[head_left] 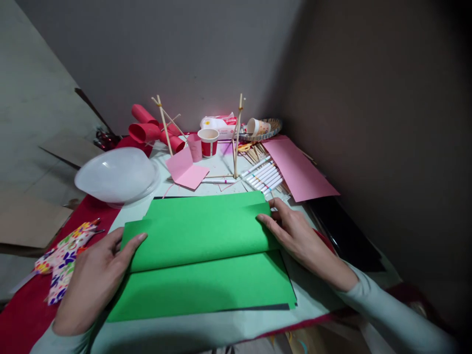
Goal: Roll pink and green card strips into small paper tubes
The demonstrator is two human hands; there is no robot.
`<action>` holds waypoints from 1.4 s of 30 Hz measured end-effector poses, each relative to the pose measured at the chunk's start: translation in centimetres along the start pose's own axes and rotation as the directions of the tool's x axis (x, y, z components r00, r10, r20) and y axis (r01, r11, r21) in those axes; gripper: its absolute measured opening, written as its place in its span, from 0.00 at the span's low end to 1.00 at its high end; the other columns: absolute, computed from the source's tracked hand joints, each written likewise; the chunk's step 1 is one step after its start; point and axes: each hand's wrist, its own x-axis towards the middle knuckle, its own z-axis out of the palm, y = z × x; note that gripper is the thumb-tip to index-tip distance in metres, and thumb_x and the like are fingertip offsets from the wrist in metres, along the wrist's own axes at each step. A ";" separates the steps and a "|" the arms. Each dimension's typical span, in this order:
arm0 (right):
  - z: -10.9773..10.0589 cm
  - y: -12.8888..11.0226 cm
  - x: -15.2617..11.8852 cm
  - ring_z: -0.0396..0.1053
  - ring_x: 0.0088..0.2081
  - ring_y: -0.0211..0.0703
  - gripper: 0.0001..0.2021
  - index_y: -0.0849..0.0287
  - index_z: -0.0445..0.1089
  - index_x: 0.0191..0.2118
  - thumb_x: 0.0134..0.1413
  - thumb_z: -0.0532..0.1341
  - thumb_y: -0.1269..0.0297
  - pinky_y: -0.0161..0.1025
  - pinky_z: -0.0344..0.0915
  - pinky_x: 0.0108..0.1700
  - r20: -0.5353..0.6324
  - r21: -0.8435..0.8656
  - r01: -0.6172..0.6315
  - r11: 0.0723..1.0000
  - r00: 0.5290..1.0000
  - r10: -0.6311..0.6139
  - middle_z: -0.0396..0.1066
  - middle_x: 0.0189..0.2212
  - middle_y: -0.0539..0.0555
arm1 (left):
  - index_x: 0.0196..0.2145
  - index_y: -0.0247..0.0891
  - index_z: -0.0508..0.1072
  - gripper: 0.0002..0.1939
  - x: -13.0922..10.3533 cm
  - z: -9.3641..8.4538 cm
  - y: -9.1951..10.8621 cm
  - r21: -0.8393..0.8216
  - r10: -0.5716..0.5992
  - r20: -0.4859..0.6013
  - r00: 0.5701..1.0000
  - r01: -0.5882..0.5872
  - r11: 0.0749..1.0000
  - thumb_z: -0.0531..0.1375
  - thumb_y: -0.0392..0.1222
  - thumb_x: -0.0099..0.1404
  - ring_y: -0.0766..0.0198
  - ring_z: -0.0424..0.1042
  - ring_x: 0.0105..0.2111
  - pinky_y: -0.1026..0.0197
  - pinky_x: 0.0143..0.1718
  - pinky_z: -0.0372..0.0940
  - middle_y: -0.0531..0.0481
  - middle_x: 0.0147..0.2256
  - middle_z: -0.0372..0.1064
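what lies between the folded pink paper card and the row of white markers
In the head view, a loose white marker, a thin wooden stick and the foot of an upright stick frame lie between the pink card and the marker row.

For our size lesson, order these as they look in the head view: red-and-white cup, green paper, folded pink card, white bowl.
Green paper
White bowl
Folded pink card
Red-and-white cup

Dim overall here, the plain grey wall (177,54) sinking into deep shadow at upper right, the bright green paper (199,231) evenly lit at centre, frame corners stretched and soft.
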 end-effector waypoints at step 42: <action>1.0 2.1 1.8 0.74 0.40 0.55 0.13 0.62 0.71 0.49 0.68 0.57 0.59 0.50 0.73 0.41 0.123 -0.396 0.318 0.861 0.948 -0.294 0.70 0.42 0.63 | 0.51 0.28 0.75 0.34 4.2 2.5 0.2 -0.057 0.137 -0.002 0.991 -0.137 0.989 0.56 0.62 0.61 0.40 0.72 0.44 0.42 0.50 0.66 0.34 0.42 0.70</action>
